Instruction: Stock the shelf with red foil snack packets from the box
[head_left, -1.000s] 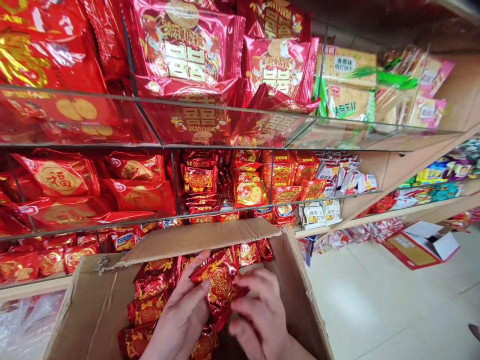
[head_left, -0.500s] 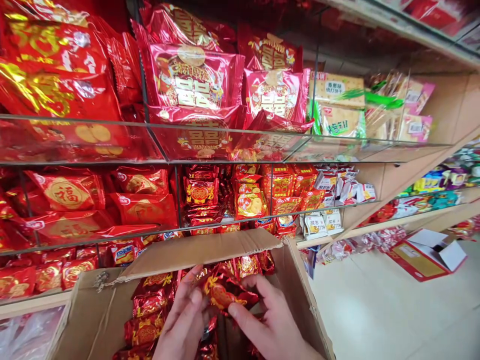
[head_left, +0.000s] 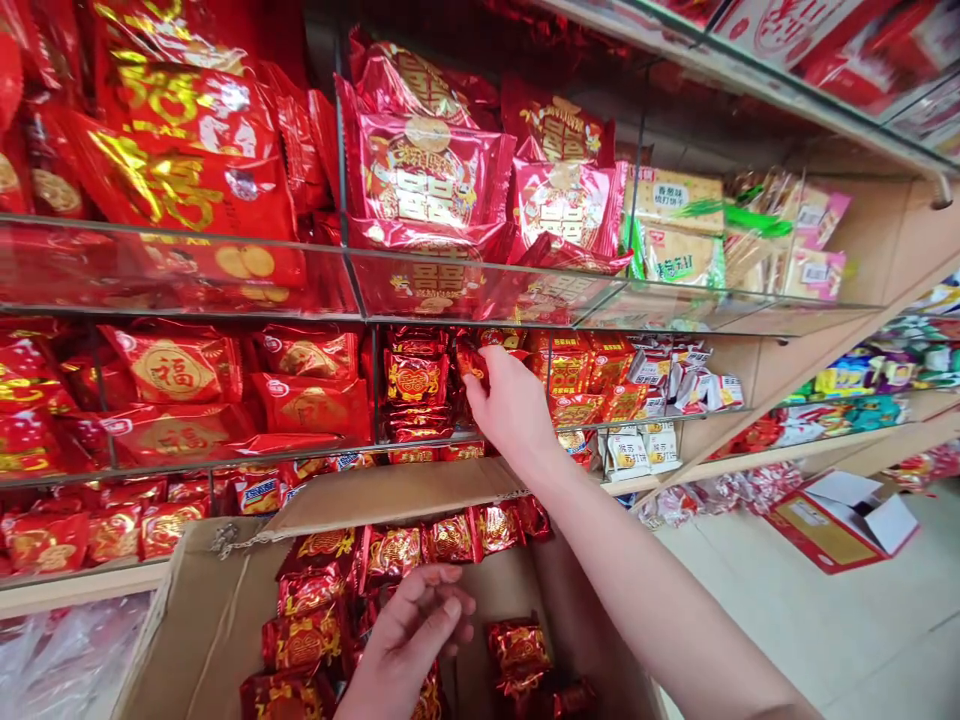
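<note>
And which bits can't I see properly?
In the head view:
Red packet at the right hand: mostly covered by that hand.
Packets behind the left hand: partly blocked by it.
Cardboard box's near side: cut off by the bottom edge.
Label on the floor box: too small.

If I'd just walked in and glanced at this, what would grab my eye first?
Probably the right hand, stretched up to the middle shelf with a small red packet at its fingers. Above it, big shiny pinkish-red packs gleam on the upper shelf. Below, the left hand hovers, fingers curled and empty, over an open cardboard box holding more red packets.
</note>
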